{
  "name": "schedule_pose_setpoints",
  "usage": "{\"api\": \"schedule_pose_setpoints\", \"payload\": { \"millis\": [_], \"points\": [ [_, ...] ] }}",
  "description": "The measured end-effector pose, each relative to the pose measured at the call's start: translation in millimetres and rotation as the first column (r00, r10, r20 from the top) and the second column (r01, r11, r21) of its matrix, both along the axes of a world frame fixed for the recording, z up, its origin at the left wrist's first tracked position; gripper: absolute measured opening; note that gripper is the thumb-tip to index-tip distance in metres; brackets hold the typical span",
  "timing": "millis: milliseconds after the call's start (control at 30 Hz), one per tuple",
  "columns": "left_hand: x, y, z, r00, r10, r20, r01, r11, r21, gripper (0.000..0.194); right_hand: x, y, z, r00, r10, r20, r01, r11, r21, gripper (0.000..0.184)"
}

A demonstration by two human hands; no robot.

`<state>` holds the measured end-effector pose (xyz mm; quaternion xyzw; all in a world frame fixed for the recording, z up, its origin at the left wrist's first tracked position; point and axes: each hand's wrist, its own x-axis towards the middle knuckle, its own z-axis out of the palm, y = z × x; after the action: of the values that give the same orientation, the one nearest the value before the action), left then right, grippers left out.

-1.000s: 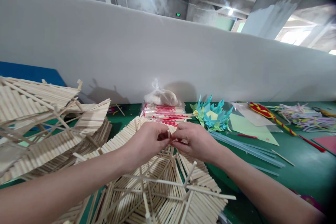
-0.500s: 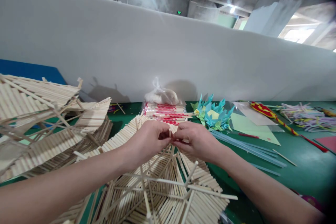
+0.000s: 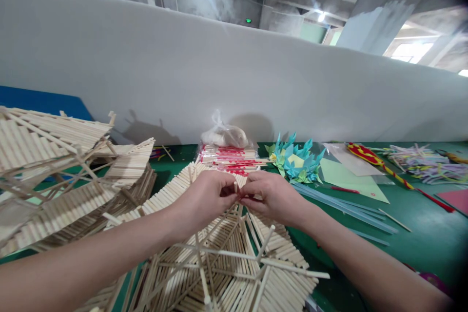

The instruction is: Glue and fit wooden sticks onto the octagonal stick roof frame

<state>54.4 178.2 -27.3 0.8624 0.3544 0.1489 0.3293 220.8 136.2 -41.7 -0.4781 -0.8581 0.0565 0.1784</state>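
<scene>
My left hand and my right hand meet over the far side of a model built of thin wooden sticks. Between the left thumb and fingers, the pale end of a wooden stick pokes up. The right fingertips pinch at the same spot, touching the left ones; anything smaller between them is hidden. Below the hands, bare sticks cross in an open frame above slatted panels of sticks laid side by side.
A second slatted stick model stands at left. Behind the hands lie red-and-white packed sticks under a clear bag. Rightward are a turquoise folded-paper piece, blue strips, green paper and a white partition beyond.
The view has tilted very slightly, so everything sits a little lower. Both hands keep their pinch at the same stick end, with hardly any finger movement.
</scene>
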Motion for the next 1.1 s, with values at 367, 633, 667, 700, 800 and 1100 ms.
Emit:
{"api": "schedule_pose_setpoints", "payload": {
  "millis": [367, 633, 667, 700, 800, 1100],
  "points": [
    [0.1, -0.2, -1.2, 1.0, 0.001, 0.015, -0.001, 1.0, -0.003, 0.019, 1.3, -0.5, 0.2, 1.0, 0.005, -0.006, -0.005, 1.0, 0.001, 0.014],
    [0.7, 0.4, -1.6, 1.0, 0.006, 0.02, -0.006, 1.0, -0.004, 0.019, 1.2, -1.5, 1.3, 1.0, 0.002, -0.01, -0.002, 1.0, -0.001, 0.014],
    [0.7, 0.3, -1.5, 1.0, 0.005, 0.018, -0.005, 1.0, -0.006, 0.018, 1.1, -1.5, 1.4, 1.0, 0.002, -0.01, -0.002, 1.0, 0.0, 0.013],
    [0.9, 0.3, -1.3, 1.0, 0.004, 0.015, -0.004, 1.0, -0.008, 0.017, 1.0, -1.4, 1.5, 1.0, 0.001, -0.009, -0.001, 1.0, 0.0, 0.013],
    [1.5, 0.4, -0.5, 1.0, 0.003, 0.01, -0.003, 1.0, -0.01, 0.016, 0.7, -1.4, 1.5, 1.0, 0.001, -0.007, -0.001, 1.0, -0.001, 0.013],
    [0.8, 0.8, -0.5, 1.0, 0.006, 0.009, -0.006, 1.0, -0.018, 0.017, 0.0, -1.0, -0.4, 1.0, 0.001, -0.006, -0.001, 1.0, 0.0, 0.013]
  ]
}}
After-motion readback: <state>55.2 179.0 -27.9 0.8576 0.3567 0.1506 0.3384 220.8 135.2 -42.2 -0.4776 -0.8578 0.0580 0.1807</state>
